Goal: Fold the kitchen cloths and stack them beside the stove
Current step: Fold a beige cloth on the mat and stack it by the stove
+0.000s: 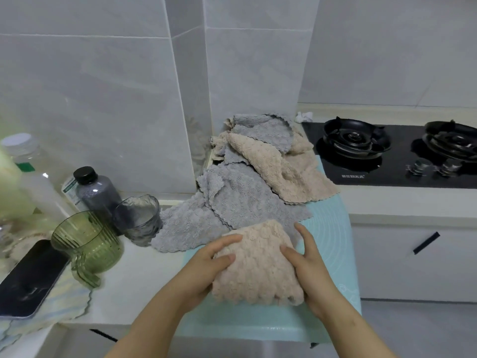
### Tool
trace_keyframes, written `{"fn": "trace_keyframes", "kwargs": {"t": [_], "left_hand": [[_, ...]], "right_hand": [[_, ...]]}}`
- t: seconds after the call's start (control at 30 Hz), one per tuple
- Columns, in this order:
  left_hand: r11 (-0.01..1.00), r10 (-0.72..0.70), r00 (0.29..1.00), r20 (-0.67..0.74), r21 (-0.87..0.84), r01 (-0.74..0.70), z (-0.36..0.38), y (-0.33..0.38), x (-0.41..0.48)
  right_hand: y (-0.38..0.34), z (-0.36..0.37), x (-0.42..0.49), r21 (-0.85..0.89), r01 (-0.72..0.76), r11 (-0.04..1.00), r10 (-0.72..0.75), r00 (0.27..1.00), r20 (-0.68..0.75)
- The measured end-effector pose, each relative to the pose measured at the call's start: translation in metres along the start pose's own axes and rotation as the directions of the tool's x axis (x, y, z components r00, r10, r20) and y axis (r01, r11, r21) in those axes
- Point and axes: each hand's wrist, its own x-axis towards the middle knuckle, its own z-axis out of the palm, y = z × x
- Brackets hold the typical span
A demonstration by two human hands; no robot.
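A folded beige cloth (254, 264) lies on the light blue mat (327, 241) near the counter's front edge. My left hand (209, 264) holds its left side, thumb on top and fingers reaching over the far corner. My right hand (307, 264) holds its right side, thumb on the cloth and fingers straight along the edge. Behind it lies a heap of unfolded cloths: a grey one (232, 200) nearest, a beige one (284, 171) over it, another grey one (263, 130) at the back by the wall. The black stove (387, 156) is to the right of the heap.
On the left of the counter stand a green ribbed pitcher (87, 244), a clear glass (138, 218), a dark-capped bottle (96, 189) and larger bottles (25, 177). A phone (31, 280) lies on a striped cloth at the left edge. White drawers (413, 254) sit below the stove.
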Motion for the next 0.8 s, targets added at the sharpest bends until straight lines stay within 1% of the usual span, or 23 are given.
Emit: {"fn": "trace_keyframes", "kwargs": {"t": [0.1,0.13,0.2,0.3,0.33,0.43,0.57,0.63,0.7,0.73,0.8], "left_hand": [[0.999,-0.045,0.997,0.055,0.008,0.045,0.016,0.008,0.015],[0.999,-0.047,0.997,0.069,0.012,0.046,0.024,0.01,0.019],[0.998,-0.059,0.99,0.126,0.028,0.055,0.048,0.014,0.029],[0.997,-0.041,0.975,0.217,0.068,0.026,0.087,0.018,0.042],[0.996,-0.025,0.97,0.24,0.094,0.002,0.103,0.019,0.047],[0.991,-0.009,0.95,0.312,0.131,-0.034,0.154,0.02,0.066],[0.985,-0.013,0.938,0.345,0.168,-0.048,0.236,0.017,0.095],[0.988,-0.022,0.938,0.347,0.149,-0.032,0.278,0.018,0.106],[0.991,-0.064,0.932,0.357,0.135,0.016,0.333,0.016,0.121],[0.991,-0.076,0.931,0.357,0.127,0.032,0.342,0.017,0.124],[0.99,-0.089,0.922,0.377,0.135,0.04,0.388,0.013,0.135]], "right_hand": [[-0.009,-0.022,-0.007,-0.019,0.031,0.999,-0.032,0.999,-0.029],[-0.013,-0.031,-0.01,-0.007,0.024,1.0,-0.024,0.998,-0.055],[-0.017,-0.054,-0.014,0.069,0.0,0.998,0.006,0.996,-0.084],[-0.02,-0.096,-0.022,0.175,-0.039,0.984,0.044,0.999,-0.025],[-0.022,-0.112,-0.025,0.179,-0.051,0.982,0.054,0.998,-0.012],[-0.025,-0.164,-0.033,0.152,-0.063,0.986,0.066,0.998,-0.014],[-0.034,-0.244,-0.038,0.157,-0.074,0.985,0.085,0.994,-0.067],[-0.042,-0.284,-0.037,0.166,-0.06,0.984,0.077,0.992,-0.102],[-0.05,-0.336,-0.038,0.166,-0.048,0.985,0.069,0.99,-0.125],[-0.053,-0.346,-0.037,0.16,-0.056,0.985,0.078,0.988,-0.135],[-0.059,-0.391,-0.039,0.165,-0.05,0.985,0.077,0.984,-0.159]]}}
